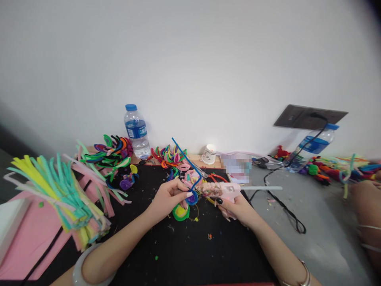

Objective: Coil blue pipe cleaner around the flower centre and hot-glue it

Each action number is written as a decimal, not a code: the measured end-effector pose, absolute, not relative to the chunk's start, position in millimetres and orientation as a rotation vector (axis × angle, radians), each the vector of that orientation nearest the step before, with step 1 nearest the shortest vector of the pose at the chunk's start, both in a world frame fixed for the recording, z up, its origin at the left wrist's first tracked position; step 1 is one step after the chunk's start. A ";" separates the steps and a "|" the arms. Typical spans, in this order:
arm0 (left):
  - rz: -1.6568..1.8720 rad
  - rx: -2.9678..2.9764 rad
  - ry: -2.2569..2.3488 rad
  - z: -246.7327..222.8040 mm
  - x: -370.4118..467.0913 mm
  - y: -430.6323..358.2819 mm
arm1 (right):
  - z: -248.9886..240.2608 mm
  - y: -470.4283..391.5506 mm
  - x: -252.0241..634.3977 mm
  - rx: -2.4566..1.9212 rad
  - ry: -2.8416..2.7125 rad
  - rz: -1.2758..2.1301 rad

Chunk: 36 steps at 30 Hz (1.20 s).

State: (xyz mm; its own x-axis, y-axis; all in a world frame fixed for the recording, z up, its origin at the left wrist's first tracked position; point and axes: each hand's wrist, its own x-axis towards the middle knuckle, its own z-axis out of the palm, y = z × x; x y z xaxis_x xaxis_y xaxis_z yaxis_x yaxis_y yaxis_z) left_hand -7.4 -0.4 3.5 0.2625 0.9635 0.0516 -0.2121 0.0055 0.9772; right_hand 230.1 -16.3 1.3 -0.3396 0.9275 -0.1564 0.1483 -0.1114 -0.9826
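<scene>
My left hand [171, 196] is closed in a pinch on a blue pipe-cleaner piece [192, 197], with a bent blue stem [183, 157] rising up and to the left. In my right hand [235, 208] is a pale pink glue gun [228, 190], pointed left, its nozzle end close to the blue piece. A pale glue stick [262, 188] sticks out of its back. Just below my left fingers a round green and yellow pipe-cleaner piece [181, 212] shows above the black mat [184, 254].
Pipe-cleaner bundles [59, 190] fill the left side. Behind are a water bottle [137, 133], a paper cup [209, 154] and red-handled pliers [217, 177]. At right lie a black cable [285, 206], another bottle [315, 143] and another person's arm [367, 214].
</scene>
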 end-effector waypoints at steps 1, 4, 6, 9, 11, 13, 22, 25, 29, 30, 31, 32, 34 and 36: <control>1.115 1.185 0.850 3.6 -7.5 -0.4 | 1.9 -16.3 230.3 -1.216 -1.511 1.517; 1.105 1.188 0.847 3.7 -7.7 -1.0 | 2.8 -16.1 230.7 -1.202 -1.522 1.521; 1.105 1.190 0.843 3.3 -7.7 -1.6 | 2.6 -15.9 231.1 -1.191 -1.505 1.522; 1.102 1.194 0.839 2.2 -7.9 -2.0 | 1.5 -15.7 231.8 -1.182 -1.483 1.520; 1.095 1.199 0.843 1.6 -8.0 -1.9 | 0.6 -15.6 232.3 -1.180 -1.477 1.516; 1.087 1.206 0.852 1.6 -8.1 -1.5 | -0.1 -15.5 232.8 -1.179 -1.483 1.514; 1.101 1.202 0.851 1.8 -6.7 -1.4 | -2.2 -15.8 234.7 -1.217 -1.461 1.499; 1.120 1.200 0.846 1.2 -7.5 -0.9 | -2.7 -16.0 234.4 -1.214 -1.472 1.510; 1.147 1.215 0.877 0.4 -8.9 0.1 | -2.2 -16.7 233.6 -1.221 -1.481 1.540; 1.153 1.221 0.882 0.2 -9.0 0.3 | -1.7 -16.9 233.5 -1.223 -1.477 1.541; 1.163 1.225 0.884 0.1 -9.0 0.4 | -1.1 -17.2 233.4 -1.224 -1.471 1.537; 1.175 1.226 0.882 0.0 -8.9 0.4 | -0.5 -17.4 233.4 -1.225 -1.467 1.536; 1.212 1.223 0.871 0.0 -8.6 0.3 | 0.7 -17.5 233.5 -1.229 -1.474 1.539; 1.252 1.225 0.856 0.2 -8.3 0.0 | 1.3 -17.3 233.9 -1.237 -1.485 1.539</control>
